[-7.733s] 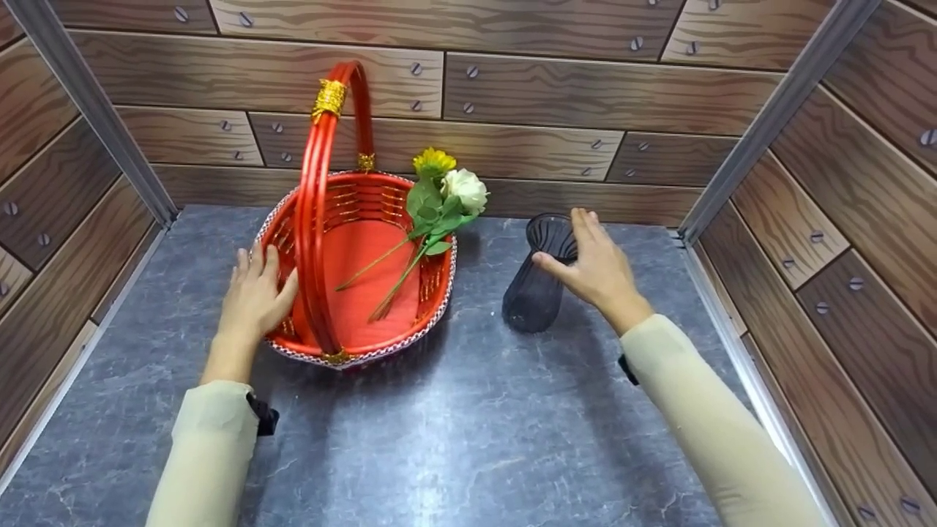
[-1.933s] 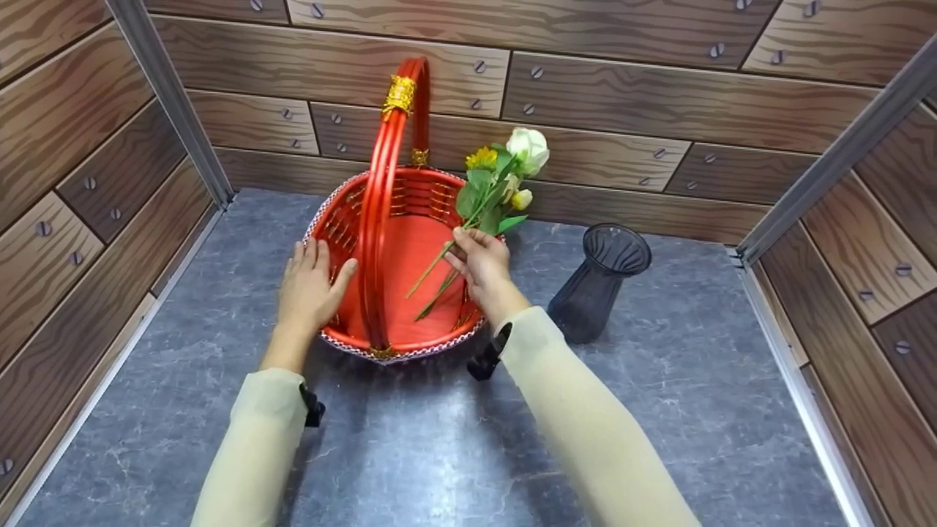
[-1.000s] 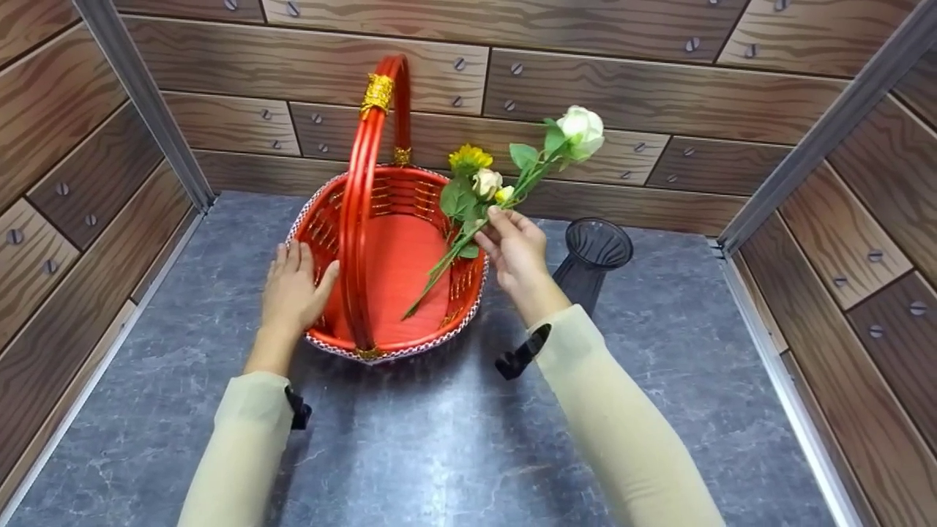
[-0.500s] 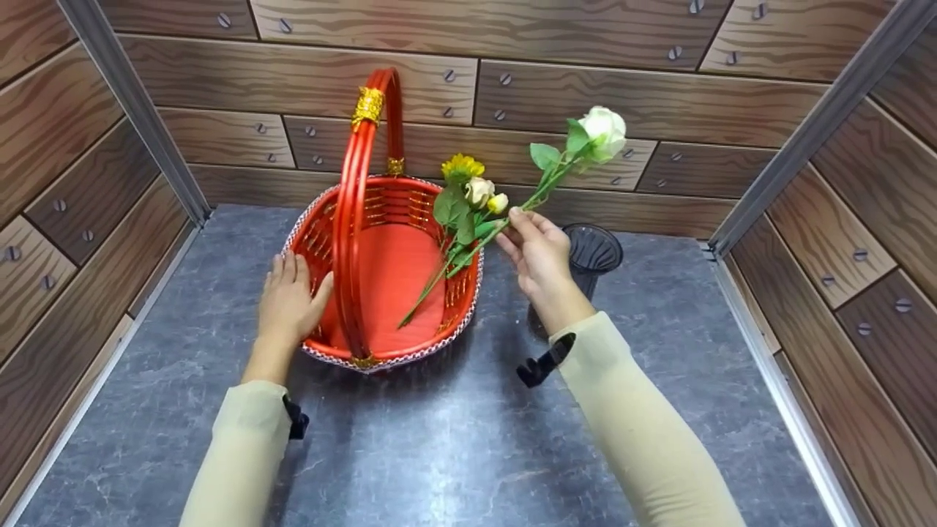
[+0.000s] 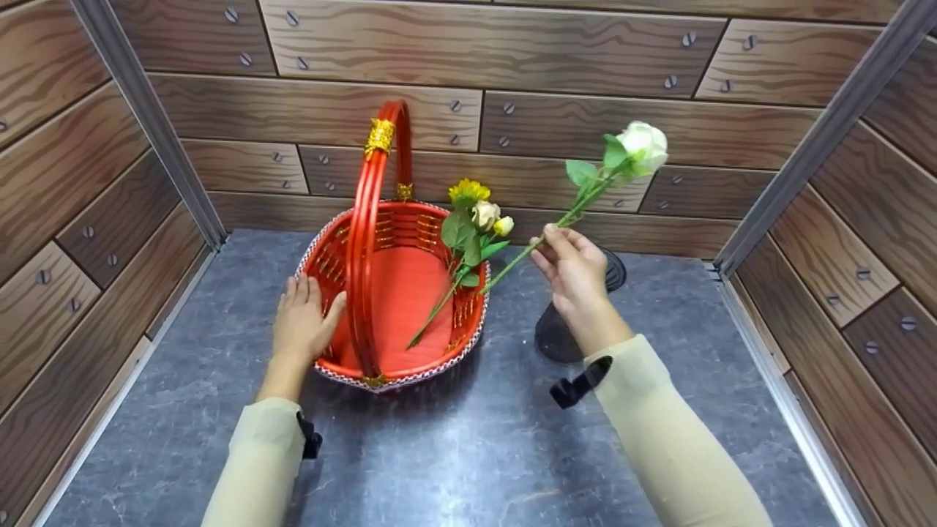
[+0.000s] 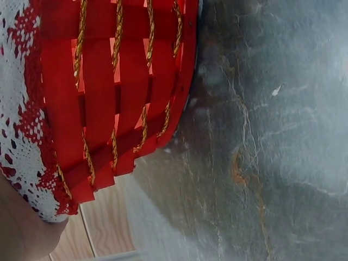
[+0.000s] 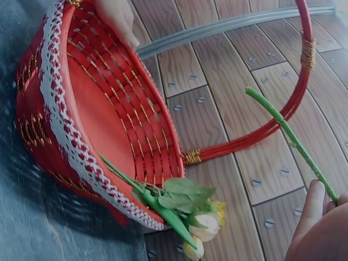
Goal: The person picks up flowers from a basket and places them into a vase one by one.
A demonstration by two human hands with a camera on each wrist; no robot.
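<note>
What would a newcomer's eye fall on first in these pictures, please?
Probably the bright red basket, standing left of centre in the head view, with the left hand at its rim. Next, the white rose to its right, its stem pinched by the right hand, which partly hides a dark vase.

Basket [image 5: 402, 285] left of vase [image 5: 560, 337]

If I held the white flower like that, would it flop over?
Probably not: its stem runs nearly straight past the right hand. It's likely light, since that hand only pinches it. The big bloom at one end might make it tip that way.
</note>
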